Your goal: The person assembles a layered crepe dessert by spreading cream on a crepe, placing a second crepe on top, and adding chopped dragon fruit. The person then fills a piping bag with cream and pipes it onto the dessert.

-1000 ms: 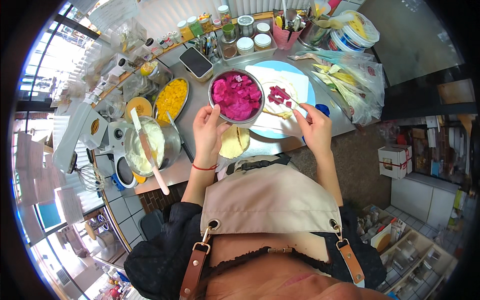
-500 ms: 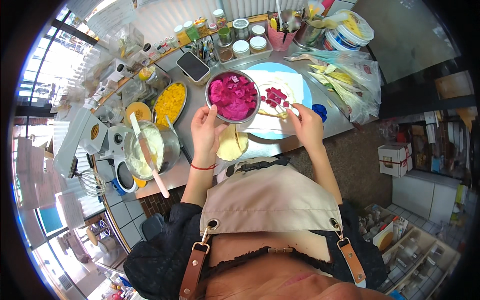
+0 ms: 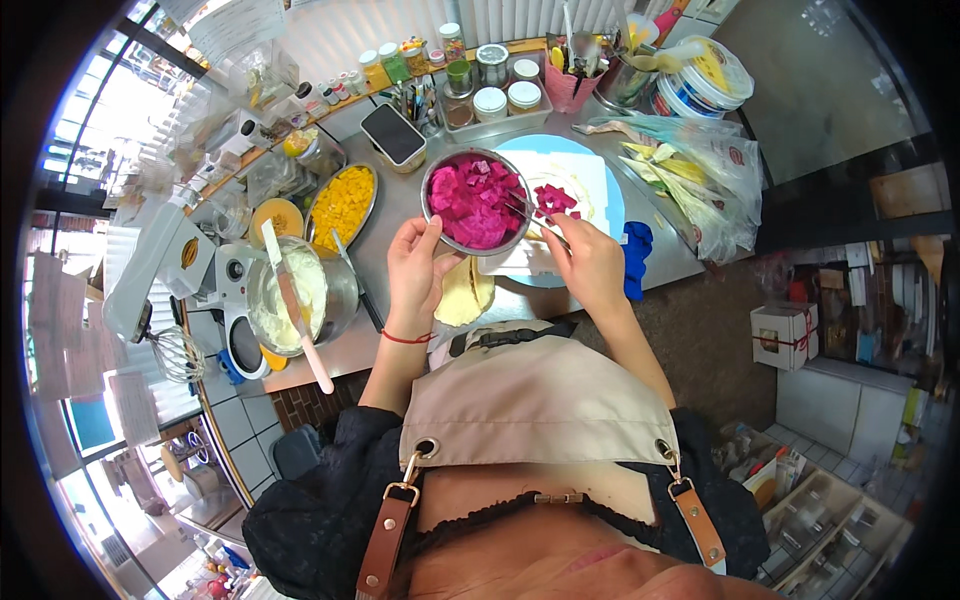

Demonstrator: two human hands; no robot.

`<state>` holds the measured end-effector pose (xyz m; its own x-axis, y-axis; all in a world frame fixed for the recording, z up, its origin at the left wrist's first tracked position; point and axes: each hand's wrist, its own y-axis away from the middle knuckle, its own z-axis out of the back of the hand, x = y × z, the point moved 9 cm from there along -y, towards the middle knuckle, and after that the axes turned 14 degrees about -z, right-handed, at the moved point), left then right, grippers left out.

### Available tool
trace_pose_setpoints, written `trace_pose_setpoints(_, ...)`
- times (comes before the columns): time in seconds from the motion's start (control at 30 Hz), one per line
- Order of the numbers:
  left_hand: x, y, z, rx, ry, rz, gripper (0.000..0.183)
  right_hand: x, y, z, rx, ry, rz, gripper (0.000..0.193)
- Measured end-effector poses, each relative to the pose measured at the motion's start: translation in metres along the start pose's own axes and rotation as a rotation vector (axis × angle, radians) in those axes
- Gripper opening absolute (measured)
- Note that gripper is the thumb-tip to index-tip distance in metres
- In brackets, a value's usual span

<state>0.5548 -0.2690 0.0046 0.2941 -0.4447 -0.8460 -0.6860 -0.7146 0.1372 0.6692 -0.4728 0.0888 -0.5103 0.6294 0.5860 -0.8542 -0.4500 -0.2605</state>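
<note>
My left hand [image 3: 413,268] grips the rim of a round metal bowl [image 3: 433,218] and tilts it a little. Bright magenta fruit chunks [image 3: 478,200], probably dragon fruit, fill it. In my right hand [image 3: 590,262] is a slim metal utensil [image 3: 541,224], possibly a fork or tongs; its tip reaches the bowl's right side. Just right of the bowl, magenta cubes [image 3: 556,199] lie on a pale cream-spread round [image 3: 585,197] atop white paper [image 3: 596,168] and a light blue round board [image 3: 615,190]. Below the bowl rests a pale yellow cake piece [image 3: 464,293].
On the left stand a cream bowl [image 3: 335,300] with a spatula [image 3: 297,312] across it, a stand mixer [image 3: 150,265] and a dish of yellow fruit [image 3: 343,203]. Behind are a phone [image 3: 393,135] and jars [image 3: 490,101]. A plastic bag [image 3: 735,190] and blue cloth [image 3: 637,260] lie right.
My right hand has moved left with the utensil, from over the cubes on the cream to the bowl's edge. The bowl has shifted slightly right in view.
</note>
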Motion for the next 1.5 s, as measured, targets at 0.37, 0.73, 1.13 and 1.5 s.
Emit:
trace_pose_setpoints(0.37, -0.005, -0.004, 0.02, -0.026, -0.064, -0.045, 0.012, -0.046, 0.0, 0.01, -0.041, -0.039, -0.105, 0.024)
trace_pose_setpoints(0.73, -0.004, 0.002, 0.004, 0.03, -0.023, 0.004, 0.01, -0.002, -0.008, 0.005, -0.019, 0.051, 0.109, 0.018)
trace_pose_setpoints(1.13, -0.011, -0.001, 0.019, -0.007, -0.021, -0.02, 0.011, -0.065, -0.007, -0.005, 0.042, -0.117, -0.218, 0.027)
trace_pose_setpoints(1.5, -0.002, 0.008, 0.001, 0.052, 0.028, 0.063, 0.01, -0.001, -0.017, 0.001, -0.006, -0.036, 0.117, 0.021)
